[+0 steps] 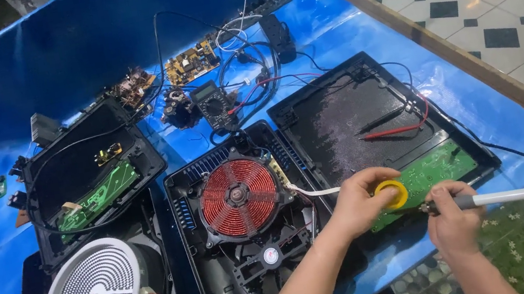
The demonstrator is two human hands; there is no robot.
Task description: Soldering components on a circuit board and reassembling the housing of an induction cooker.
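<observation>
Mid-soldering: your left hand [356, 203] grips the yellow tin [392, 193] on the green circuit board [433, 175], right hand [451, 218] holds the soldering iron [490, 199]; next, dip its tip carefully.

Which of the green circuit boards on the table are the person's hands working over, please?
The green board in the right-hand black cover, beside the yellow ring; the others lie far left.

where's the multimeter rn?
Head view, upper middle of the blue bench: the multimeter lies just behind the open cooker base with the red coil, left of the upturned black cover, amid tangled leads.
</observation>
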